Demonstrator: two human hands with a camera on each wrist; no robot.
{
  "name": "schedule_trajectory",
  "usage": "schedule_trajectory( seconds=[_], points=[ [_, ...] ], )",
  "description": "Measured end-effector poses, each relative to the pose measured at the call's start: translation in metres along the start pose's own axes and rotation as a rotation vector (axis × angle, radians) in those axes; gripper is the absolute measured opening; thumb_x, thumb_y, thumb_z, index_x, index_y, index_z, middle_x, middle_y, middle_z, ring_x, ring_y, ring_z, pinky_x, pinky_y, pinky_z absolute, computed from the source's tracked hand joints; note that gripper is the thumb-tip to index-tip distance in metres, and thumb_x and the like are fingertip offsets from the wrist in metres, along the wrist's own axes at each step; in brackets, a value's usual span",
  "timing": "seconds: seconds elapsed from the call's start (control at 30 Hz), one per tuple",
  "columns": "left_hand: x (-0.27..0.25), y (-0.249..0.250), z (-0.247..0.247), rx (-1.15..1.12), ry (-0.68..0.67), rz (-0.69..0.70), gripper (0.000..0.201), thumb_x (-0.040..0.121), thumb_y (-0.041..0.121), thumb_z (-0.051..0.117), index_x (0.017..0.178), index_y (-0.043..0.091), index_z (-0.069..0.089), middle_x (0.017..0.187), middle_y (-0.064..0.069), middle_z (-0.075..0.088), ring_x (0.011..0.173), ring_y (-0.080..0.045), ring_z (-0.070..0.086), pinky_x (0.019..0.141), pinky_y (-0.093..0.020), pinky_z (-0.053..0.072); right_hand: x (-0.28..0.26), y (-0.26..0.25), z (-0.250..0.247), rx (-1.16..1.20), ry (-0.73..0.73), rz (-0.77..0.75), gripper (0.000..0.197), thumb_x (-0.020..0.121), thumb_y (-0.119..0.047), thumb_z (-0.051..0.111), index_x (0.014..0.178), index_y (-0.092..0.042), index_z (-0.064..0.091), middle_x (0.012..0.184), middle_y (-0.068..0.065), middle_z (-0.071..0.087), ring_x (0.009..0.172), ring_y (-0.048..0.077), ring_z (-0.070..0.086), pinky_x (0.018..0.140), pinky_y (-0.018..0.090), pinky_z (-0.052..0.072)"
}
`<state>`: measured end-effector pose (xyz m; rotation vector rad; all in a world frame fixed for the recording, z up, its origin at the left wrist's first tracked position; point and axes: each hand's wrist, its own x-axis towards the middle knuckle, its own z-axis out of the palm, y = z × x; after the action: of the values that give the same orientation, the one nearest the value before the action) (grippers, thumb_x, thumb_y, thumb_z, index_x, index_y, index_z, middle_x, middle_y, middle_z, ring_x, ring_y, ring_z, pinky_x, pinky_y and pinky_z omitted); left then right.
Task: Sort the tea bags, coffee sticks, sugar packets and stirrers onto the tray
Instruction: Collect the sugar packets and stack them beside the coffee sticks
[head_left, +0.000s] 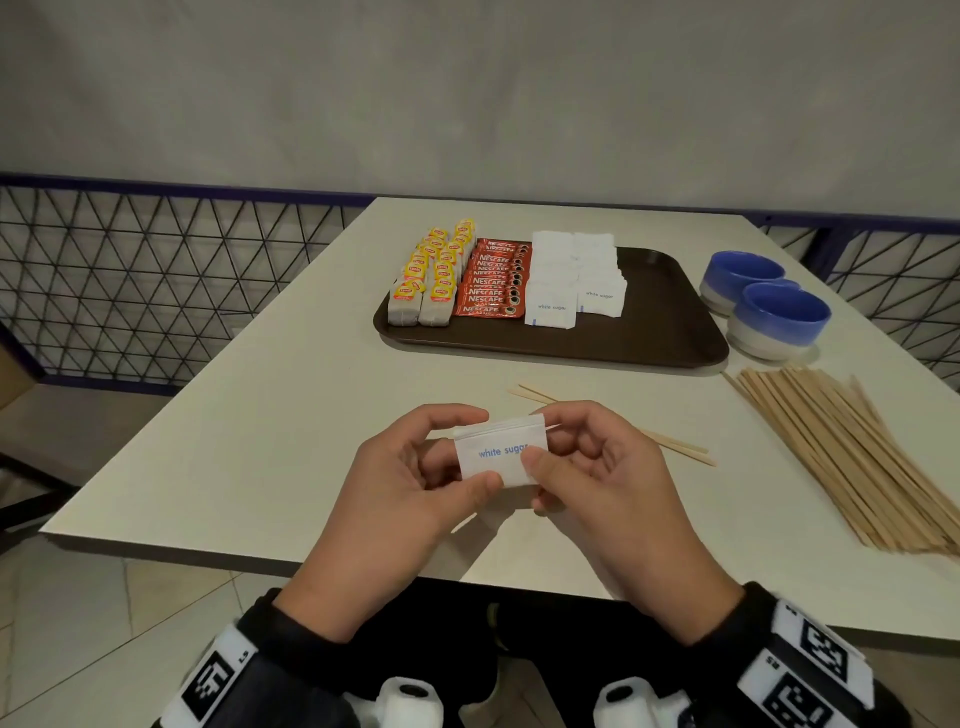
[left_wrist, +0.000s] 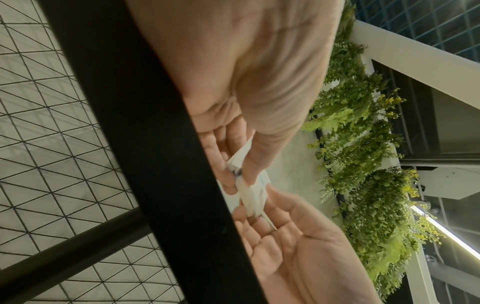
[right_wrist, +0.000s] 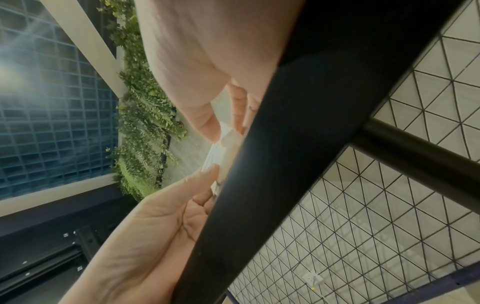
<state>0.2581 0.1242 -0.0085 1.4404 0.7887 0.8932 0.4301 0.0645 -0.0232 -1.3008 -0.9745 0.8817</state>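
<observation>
Beige table (head_left: 260, 415) filling the head view, near edge under both wrists. Brown tray (head_left: 660, 332) toward the far side, right third bare. On tray from left: two rows of yellow-tagged tea bags (head_left: 431, 275), touching; just right of them a row of red Nescafe coffee sticks (head_left: 491, 280), overlapped front to back; then two rows of white sugar packets (head_left: 571, 275), front ones face up, text readable. Two blue-and-white bowls (head_left: 763, 306) off the tray's right edge, touching each other, near one just beside the tray corner. Loose pile of wooden stirrers (head_left: 852, 457) on table at right, fanned, running from near the bowls toward the near edge. Two stray stirrers (head_left: 675, 447) flat on table behind the hands, partly hidden by the right hand.

Small stack of white sugar packets (head_left: 498, 457) held above the table in front of the tray, between both hands, top packet face up. Left hand (head_left: 410, 478) pinching stack's left end, thumb on the front face, fingers curled behind. Right hand (head_left: 597, 467) pinching right end, thumb on the front, fingers behind. Left wrist view: stack (left_wrist: 249, 193) edge-on, blurred, fingertips (left_wrist: 233, 185) clamped both sides. Right wrist view: stack mostly hidden behind a dark table edge.
</observation>
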Motion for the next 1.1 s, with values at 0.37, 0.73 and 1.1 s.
schedule_trajectory(
  seconds=[0.37, 0.73, 1.1],
  points=[
    [-0.001, 0.001, 0.001, 0.109, -0.102, -0.01, 0.044, 0.083, -0.002, 0.076, 0.115, 0.026, 0.066, 0.091, -0.006, 0.079, 0.08, -0.018, 0.069, 0.08, -0.027, 0.055, 0.021, -0.076, -0.031, -1.002, -0.524, -0.118, 0.004, 0.093, -0.029, 0.069, 0.093, -0.03, 0.073, 0.085, -0.019, 0.067, 0.083, 0.001, 0.061, 0.068, 0.018, 0.051],
    [0.002, -0.003, -0.003, 0.0, -0.071, 0.05, 0.03, 0.07, 0.032, 0.084, 0.098, 0.028, 0.074, 0.093, -0.012, 0.078, 0.086, -0.03, 0.073, 0.086, -0.041, 0.059, 0.134, -0.107, -0.095, -1.137, -0.34, 0.154, 0.004, 0.095, -0.016, 0.07, 0.093, -0.019, 0.07, 0.073, -0.002, 0.073, 0.064, 0.007, 0.069, 0.059, 0.019, 0.053],
    [0.006, -0.002, -0.001, -0.067, -0.034, 0.08, 0.01, 0.072, 0.024, 0.084, 0.071, 0.017, 0.077, 0.072, -0.022, 0.075, 0.062, -0.027, 0.071, 0.062, -0.021, 0.057, 0.218, -0.083, -0.103, -1.192, -0.179, 0.287, 0.012, 0.098, 0.0, 0.061, 0.101, -0.01, 0.063, 0.099, 0.014, 0.073, 0.087, 0.026, 0.076, 0.067, 0.031, 0.064]
  ],
)
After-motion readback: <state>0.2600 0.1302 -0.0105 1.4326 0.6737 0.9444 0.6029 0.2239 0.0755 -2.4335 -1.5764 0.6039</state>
